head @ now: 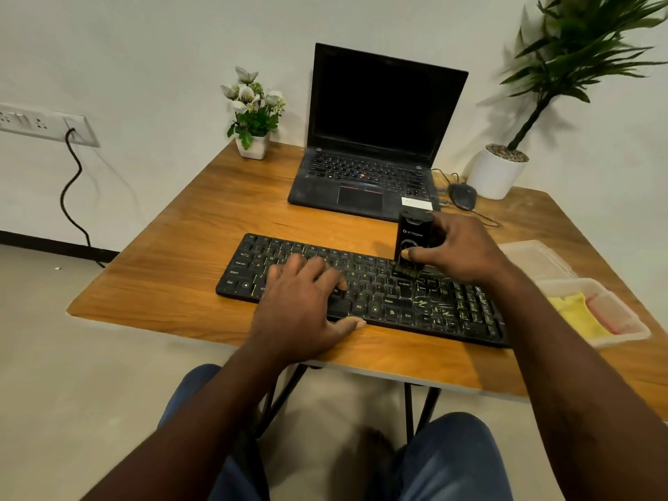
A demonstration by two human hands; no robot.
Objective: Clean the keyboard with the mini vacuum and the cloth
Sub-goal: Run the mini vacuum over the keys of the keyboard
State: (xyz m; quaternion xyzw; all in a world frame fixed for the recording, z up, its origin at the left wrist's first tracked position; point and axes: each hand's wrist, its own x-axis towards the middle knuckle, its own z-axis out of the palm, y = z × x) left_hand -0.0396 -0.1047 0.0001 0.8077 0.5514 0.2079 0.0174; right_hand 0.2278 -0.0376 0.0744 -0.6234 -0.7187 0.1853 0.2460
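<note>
A black keyboard [397, 294] lies across the wooden table [188, 280], with pale scraps on its right keys. My left hand [303, 305] rests flat on the keyboard's middle keys, thumb at the front edge. My right hand [455, 251] grips a black mini vacuum [412, 236] held upright, its brush end touching the keys at the upper right of the main block. A yellow cloth [574, 312] lies in a clear plastic tray [629, 330] at the table's right edge.
An open black laptop [372, 139] stands behind the keyboard, a mouse [462, 195] with its cable to its right. A small flower pot [253, 142] sits at the back left, a large white plant pot [495, 171] at the back right. A tray lid [535, 258] lies right.
</note>
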